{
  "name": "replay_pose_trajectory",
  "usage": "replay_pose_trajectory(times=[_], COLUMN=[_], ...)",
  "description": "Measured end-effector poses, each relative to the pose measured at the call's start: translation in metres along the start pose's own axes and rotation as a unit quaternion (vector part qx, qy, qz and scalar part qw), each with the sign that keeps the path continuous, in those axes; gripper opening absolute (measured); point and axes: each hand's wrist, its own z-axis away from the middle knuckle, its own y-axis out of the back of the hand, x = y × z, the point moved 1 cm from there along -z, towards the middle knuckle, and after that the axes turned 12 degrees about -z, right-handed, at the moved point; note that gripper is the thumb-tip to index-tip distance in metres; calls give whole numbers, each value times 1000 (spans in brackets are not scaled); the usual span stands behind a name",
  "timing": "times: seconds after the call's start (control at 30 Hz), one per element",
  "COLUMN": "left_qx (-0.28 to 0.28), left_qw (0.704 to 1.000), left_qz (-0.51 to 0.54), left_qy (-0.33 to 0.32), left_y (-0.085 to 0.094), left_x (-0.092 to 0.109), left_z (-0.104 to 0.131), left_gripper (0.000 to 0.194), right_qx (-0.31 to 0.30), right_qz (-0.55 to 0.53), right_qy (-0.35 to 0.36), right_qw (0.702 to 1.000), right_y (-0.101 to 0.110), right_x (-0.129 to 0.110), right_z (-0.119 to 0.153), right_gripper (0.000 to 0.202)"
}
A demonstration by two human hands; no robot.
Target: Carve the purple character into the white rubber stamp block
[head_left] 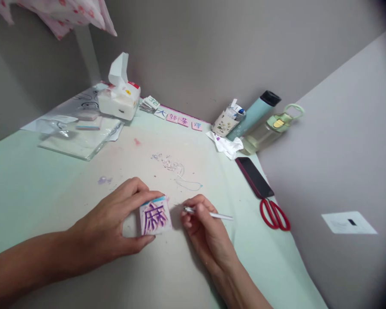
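Observation:
My left hand [125,219] grips a small square block [155,216] by its upper and lower edges, just above the table. A purple Chinese character marks its pale face, with pinkish cuts around the strokes and a blue strip along the top edge. To the right, my right hand [206,227] is closed around a slim silver and white carving knife [221,216]. Its tip points left towards the block, without touching it. Thin shavings and a curled strip [176,167] lie on the table beyond both hands.
At the back stand a tissue pack [119,103], several character tiles [184,121] and a pen cup [227,122]. Two bottles [257,113], crumpled tissue [227,145], a phone [254,177] and red-handled scissors [274,214] line the right side. Plastic-wrapped sheets [83,141] lie left.

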Motion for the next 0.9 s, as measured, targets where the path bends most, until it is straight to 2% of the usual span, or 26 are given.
replay_pose_trajectory(times=[0.13, 0.23, 0.33, 0.47, 0.57, 0.67, 0.73, 0.83, 0.9], left_qx=[10, 4, 5, 3, 23, 60, 39, -32, -56], left_qw=[1000, 999, 997, 996, 995, 996, 999, 997, 992], left_qz=[-18, -29, -46, -63, -75, -52, 0, 73, 96], left_qy=[-6, -35, -58, -67, -58, -36, -20, 24, 64], left_y=[2, 4, 6, 5, 6, 9, 9, 7, 5], left_x=[5, 10, 11, 8, 9, 13, 16, 17, 15], left_z=[0, -1, -2, -3, -2, -1, -1, -3, -4], left_gripper=[53, 44, 42, 44, 43, 22, 4, 6, 5], right_qx=[26, 29, 16, 3, 14, 23, 22, 13, 5], right_qz=[101, 167, 176, 144, 144, 150, 151, 155, 159], right_qy=[81, 120, 96, 28, 33, 56, 55, 41, 34], right_qw=[991, 978, 980, 989, 989, 987, 987, 987, 987], right_y=[5, 6, 1, -9, -13, -13, -14, -15, -16], right_x=[-8, -10, -6, 1, 2, 2, 4, 6, 7], right_z=[5, 8, 9, 8, 9, 10, 11, 13, 14], right_gripper=[50, 47, 30, 36, 37, 37, 37, 36, 35])
